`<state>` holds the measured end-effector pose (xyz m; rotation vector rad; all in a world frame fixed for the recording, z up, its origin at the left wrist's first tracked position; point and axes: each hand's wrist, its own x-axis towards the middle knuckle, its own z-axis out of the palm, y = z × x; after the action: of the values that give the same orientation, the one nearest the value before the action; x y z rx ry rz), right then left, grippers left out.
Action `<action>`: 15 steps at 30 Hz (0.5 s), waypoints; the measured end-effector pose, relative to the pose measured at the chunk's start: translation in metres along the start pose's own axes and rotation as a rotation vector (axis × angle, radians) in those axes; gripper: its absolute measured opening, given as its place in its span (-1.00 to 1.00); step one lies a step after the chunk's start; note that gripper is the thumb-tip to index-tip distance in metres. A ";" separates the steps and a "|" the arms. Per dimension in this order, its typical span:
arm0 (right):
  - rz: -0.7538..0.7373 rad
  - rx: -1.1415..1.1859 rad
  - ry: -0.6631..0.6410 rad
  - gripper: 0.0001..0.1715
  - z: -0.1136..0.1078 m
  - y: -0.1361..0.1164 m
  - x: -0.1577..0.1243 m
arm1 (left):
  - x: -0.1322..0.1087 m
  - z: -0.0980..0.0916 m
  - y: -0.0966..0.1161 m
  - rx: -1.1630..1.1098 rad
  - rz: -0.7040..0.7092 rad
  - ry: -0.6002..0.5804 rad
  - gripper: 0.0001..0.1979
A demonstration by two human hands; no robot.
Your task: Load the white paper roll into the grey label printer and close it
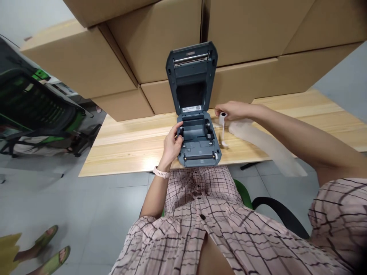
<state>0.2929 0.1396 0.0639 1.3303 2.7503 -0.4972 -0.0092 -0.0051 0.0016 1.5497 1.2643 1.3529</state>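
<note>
white paper roll (pixel 223 115) in right hand (pixel 234 110) grip, beside printer (pixel 197 143).

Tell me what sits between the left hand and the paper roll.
Head view: the base of the open printer fills that stretch. The left hand touches its left wall; the right hand holds the paper roll just off its right side.

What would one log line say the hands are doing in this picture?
printer: lid open, on table | left hand: on printer's left side | right hand: holds paper roll, strip hanging
</note>
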 end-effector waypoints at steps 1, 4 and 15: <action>0.013 -0.019 -0.018 -0.71 0.002 -0.001 0.005 | 0.000 0.000 0.000 -0.012 0.005 0.001 -0.44; 0.053 0.004 -0.051 -0.64 0.002 -0.005 0.005 | -0.001 0.000 0.001 -0.020 0.005 0.003 -0.48; 0.306 0.958 0.287 -0.41 0.015 0.064 -0.116 | -0.002 0.001 0.002 -0.041 0.035 0.024 -0.50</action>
<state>0.4133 0.0844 0.0532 2.0566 2.4480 -1.8593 -0.0079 -0.0072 0.0032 1.5379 1.2215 1.4147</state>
